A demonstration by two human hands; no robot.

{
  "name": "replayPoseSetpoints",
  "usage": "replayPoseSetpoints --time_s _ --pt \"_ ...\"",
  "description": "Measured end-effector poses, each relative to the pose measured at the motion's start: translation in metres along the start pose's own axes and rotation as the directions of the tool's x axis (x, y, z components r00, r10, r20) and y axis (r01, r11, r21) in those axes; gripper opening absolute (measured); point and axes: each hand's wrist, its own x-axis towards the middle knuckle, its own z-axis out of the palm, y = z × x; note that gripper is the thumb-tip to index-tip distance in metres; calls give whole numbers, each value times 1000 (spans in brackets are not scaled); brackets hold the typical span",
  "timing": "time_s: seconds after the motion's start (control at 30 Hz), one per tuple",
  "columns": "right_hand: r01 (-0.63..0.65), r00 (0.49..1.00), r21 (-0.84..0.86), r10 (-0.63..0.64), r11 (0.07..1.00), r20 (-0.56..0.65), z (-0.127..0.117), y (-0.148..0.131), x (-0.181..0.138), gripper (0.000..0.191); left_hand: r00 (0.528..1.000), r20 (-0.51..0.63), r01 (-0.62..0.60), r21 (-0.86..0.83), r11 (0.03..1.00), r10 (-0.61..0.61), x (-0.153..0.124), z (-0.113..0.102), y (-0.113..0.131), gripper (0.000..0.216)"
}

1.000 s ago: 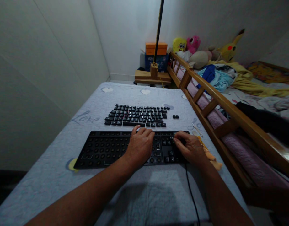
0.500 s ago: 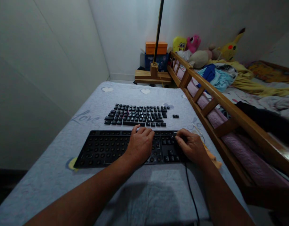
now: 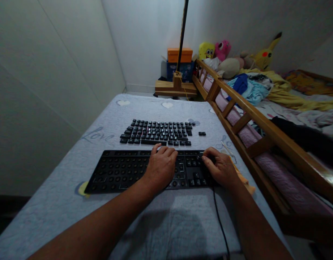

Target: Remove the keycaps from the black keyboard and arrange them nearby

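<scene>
Keyboard (image 3: 120, 172) under left hand (image 3: 161, 168); right hand (image 3: 221, 169) seemingly gripping end.

Bare cloth (image 3: 60, 187) lies left of keyboard (image 3: 123, 171) (wooden rail (image 3: 264, 122) blocks right).

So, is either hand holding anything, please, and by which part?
The left hand rests flat on the black, keyless plastic keyboard frame, gripping nothing. The right hand curls over the frame's right end; any hold there cannot be told.
</scene>
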Motion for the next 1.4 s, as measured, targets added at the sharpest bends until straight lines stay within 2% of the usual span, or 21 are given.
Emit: replayPoseSetpoints --time_s 0.2,0.37,0.53,0.77,1.13,1.4 --pt "-21 999 -36 20 999 -36 3 1 0 8 1000 5 5 -5 1000 -5 0 0 0 21" --pt "-9 1000 -40 9 999 14 0 -1 1 9 1000 8 3 -8 1000 -3 1 0 0 21" --pt "6 998 -62 -2 998 62 -5 0 2 1 1000 3 1 -9 1000 -1 1 0 0 21" --pt "1 993 -35 3 999 119 -7 8 2 8 1000 -15 -8 -13 1000 8 0 1 -1 21" --pt "-73 994 -35 75 997 73 -2 12 3 6 1000 1 -9 -1 1000 9 1 0 0 20" --pt "-55 991 -48 61 997 121 -6 10 10 3 999 35 -25 19 1000 24 2 -1 0 20"
